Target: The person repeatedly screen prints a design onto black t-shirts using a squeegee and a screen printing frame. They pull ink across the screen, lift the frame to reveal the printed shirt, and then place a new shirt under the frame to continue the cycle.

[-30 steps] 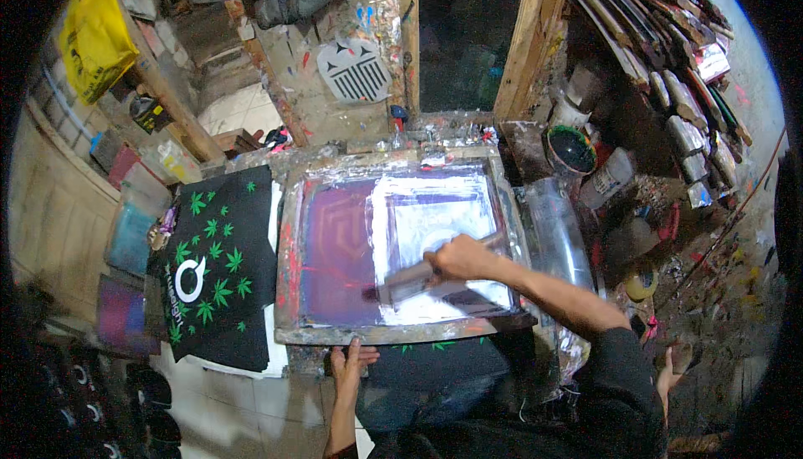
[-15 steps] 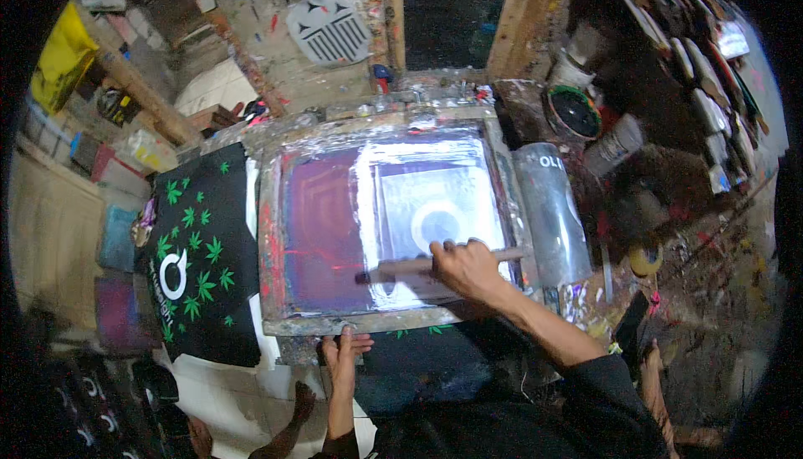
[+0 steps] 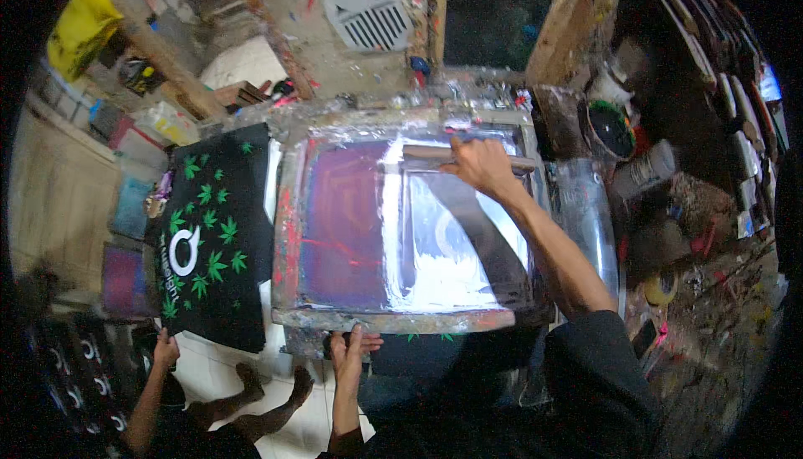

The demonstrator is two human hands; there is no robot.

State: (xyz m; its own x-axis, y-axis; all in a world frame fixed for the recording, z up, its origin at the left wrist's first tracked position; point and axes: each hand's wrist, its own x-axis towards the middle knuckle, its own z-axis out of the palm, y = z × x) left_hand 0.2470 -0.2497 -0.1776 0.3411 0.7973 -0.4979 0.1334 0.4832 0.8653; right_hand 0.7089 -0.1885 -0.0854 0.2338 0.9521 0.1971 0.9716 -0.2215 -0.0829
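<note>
My right hand (image 3: 485,166) is closed round the wooden handle of a squeegee (image 3: 427,154), at the far side of a screen-printing frame (image 3: 401,320). White ink (image 3: 443,279) covers much of the mesh's right part, where a pale ring shape shows. The mesh's left part (image 3: 343,225) is purple. My left hand (image 3: 355,348) is at the frame's near edge, thumb up against it and fingers stretched out to the right, holding nothing. Black fabric with green leaf prints (image 3: 414,350) shows under the frame's near edge.
At the left lies a black printed cloth (image 3: 222,250) with green leaves and a white ring; another person's hand (image 3: 167,348) touches its near corner. To the right are a transparent sheet (image 3: 585,225), an ink bucket (image 3: 611,128) and a tape roll (image 3: 661,287). A wooden post (image 3: 569,15) stands behind.
My right hand has moved the squeegee from the near part of the screen to its far side. Another person's hand has come to the left cloth. The whole view has shifted slightly.
</note>
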